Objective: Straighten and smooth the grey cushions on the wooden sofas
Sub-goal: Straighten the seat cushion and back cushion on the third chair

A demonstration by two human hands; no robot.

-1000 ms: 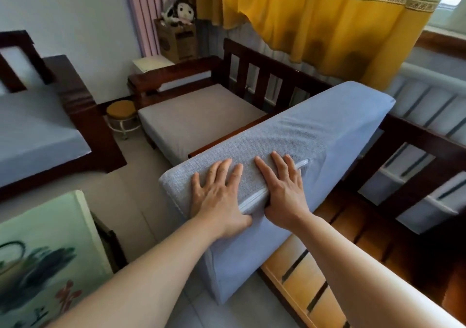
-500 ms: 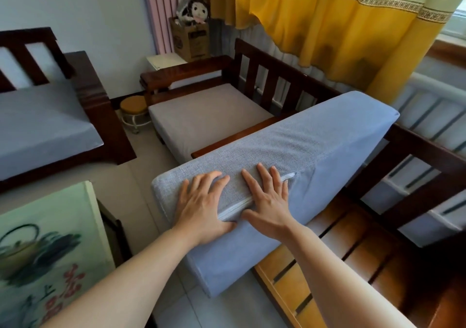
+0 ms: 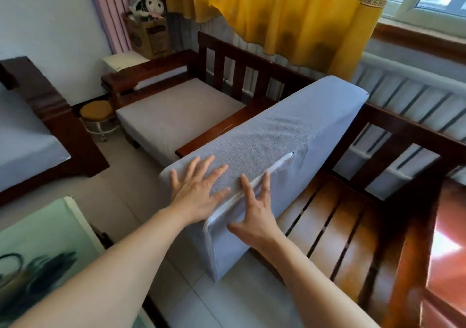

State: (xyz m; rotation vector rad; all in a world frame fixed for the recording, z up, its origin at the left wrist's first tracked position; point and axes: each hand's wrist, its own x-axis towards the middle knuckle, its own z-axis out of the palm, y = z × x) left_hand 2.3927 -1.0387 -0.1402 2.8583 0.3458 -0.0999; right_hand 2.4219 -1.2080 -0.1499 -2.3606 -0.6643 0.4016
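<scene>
Both hands lie flat with spread fingers at frame centre: left hand (image 3: 199, 194) on the upturned grey cushion (image 3: 272, 138), right hand (image 3: 254, 214) by its zipper (image 3: 254, 184). Bare sofa slats (image 3: 335, 224) show lower right.

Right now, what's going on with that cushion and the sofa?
A person has a grey cushion stood on its edge, off the seat. Both hands lie flat with fingers spread on its zipped side: the left hand on the mesh face, the right hand by the zipper. The sofa's wooden slats are bare beneath. The next sofa's seat cushion lies in place.
</scene>
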